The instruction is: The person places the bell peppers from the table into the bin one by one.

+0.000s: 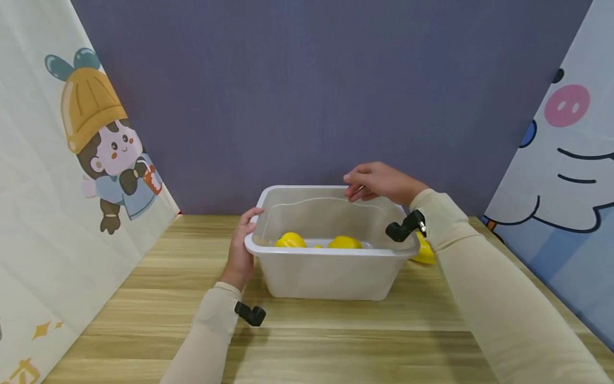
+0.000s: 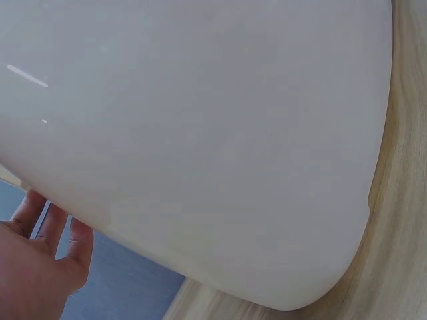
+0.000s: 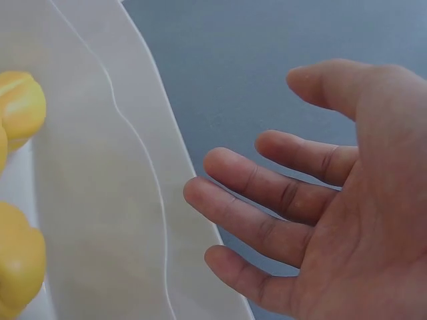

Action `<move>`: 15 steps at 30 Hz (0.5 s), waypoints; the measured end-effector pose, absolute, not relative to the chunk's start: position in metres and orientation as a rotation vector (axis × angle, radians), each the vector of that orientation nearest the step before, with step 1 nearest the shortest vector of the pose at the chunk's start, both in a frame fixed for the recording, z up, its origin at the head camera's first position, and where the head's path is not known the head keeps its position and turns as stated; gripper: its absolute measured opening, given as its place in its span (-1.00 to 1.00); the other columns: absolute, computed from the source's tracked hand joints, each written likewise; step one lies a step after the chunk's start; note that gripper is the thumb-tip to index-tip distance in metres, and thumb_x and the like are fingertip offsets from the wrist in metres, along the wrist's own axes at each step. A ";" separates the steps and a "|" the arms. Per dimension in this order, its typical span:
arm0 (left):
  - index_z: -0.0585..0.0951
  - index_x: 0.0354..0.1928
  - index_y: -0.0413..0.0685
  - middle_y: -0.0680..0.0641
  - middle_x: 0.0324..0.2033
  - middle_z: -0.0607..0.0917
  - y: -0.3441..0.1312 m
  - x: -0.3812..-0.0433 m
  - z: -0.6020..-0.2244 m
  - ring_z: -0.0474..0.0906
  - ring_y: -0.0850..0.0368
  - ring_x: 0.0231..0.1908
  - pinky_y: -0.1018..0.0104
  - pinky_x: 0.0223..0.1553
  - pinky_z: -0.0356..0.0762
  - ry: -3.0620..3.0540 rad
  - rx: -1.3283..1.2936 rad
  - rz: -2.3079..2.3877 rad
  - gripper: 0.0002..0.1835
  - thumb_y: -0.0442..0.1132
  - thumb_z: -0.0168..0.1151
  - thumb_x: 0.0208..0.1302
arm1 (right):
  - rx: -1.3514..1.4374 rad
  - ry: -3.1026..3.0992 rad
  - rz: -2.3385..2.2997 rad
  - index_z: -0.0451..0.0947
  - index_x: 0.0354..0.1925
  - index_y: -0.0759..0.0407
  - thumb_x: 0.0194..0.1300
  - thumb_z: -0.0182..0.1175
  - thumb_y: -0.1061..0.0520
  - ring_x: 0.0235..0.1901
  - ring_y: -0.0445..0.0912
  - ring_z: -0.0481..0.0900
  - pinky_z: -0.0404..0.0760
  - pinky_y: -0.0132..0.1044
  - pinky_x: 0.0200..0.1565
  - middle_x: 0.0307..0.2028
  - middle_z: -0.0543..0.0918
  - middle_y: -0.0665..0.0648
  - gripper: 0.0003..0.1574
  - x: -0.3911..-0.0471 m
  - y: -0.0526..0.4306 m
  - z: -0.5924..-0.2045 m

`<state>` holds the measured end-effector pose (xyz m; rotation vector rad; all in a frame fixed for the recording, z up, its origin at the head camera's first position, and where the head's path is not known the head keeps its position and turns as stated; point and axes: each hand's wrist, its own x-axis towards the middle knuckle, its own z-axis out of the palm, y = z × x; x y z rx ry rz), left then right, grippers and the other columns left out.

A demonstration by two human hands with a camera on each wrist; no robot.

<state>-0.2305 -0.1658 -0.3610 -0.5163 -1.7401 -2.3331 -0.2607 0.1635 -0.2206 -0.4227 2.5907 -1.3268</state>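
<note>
A light grey plastic tub [image 1: 331, 274] stands on the table, with its long side facing me. My left hand [image 1: 241, 248] holds the tub's left side, fingers at the rim. In the left wrist view the fingers [image 2: 80, 243] touch the edge of the tub's pale wall. Above the tub's back right rim hovers my right hand [image 1: 379, 181], holding nothing; its fingers [image 3: 253, 183] are spread and loosely bent. Inside the tub lie a yellow bell pepper [image 1: 290, 240] on the left and another bell pepper [image 1: 345, 243] near the middle. The front wall partly hides them.
Right of the tub lies another yellow item [image 1: 424, 253], partly hidden by my right forearm. A grey-blue panel [image 1: 288, 96] stands behind the wooden table [image 1: 158, 298]. Cartoon-printed sheets flank it, one sheet [image 1: 33, 160] on the left and one sheet [image 1: 566, 256] on the right.
</note>
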 end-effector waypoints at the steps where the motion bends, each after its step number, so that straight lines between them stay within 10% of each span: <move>1: 0.45 0.20 -0.09 -0.14 0.07 0.49 -0.166 -0.230 -0.361 0.46 0.12 -0.08 0.23 -0.01 0.40 -1.741 -0.517 -2.333 -0.55 -0.20 -0.21 0.35 | -0.428 2.589 -1.332 0.50 0.15 0.18 0.42 0.12 -0.27 0.02 0.03 0.66 0.45 0.04 0.21 0.03 0.66 0.25 -0.37 -0.260 0.165 -0.220; 15: 0.44 0.22 -0.10 -0.16 0.08 0.49 -0.166 -0.231 -0.362 0.46 0.11 -0.08 0.23 -0.02 0.41 -1.757 -0.508 -2.320 -0.55 -0.19 -0.22 0.35 | -0.447 2.619 -1.348 0.47 0.19 0.18 0.47 0.07 -0.26 0.04 0.04 0.65 0.47 0.03 0.20 0.07 0.63 0.27 -0.37 -0.248 0.194 -0.216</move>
